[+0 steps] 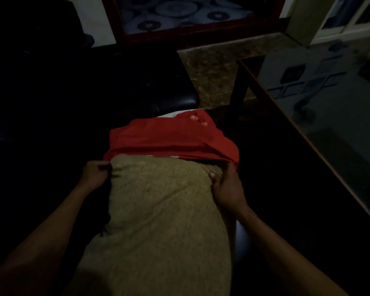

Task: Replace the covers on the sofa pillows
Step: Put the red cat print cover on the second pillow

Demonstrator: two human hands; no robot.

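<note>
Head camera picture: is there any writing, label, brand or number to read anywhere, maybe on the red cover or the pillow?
None can be read.
Red cover: pale blotches near its far edge, no letters.
Tan pillow: speckled weave only, gripped by the left hand and right hand.
Glass table: dim reflected shapes, too blurred to read.

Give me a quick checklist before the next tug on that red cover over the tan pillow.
1. Left hand grips the pillow's left corner: ok.
2. Right hand grips at the red fabric cover's edge: ok.
3. Cover's opening is over the tan textured pillow's far end: ok.
4. Cover pulled fully on: not ok, most of the pillow is bare.
5. Far corners seated inside: cannot tell.
</note>
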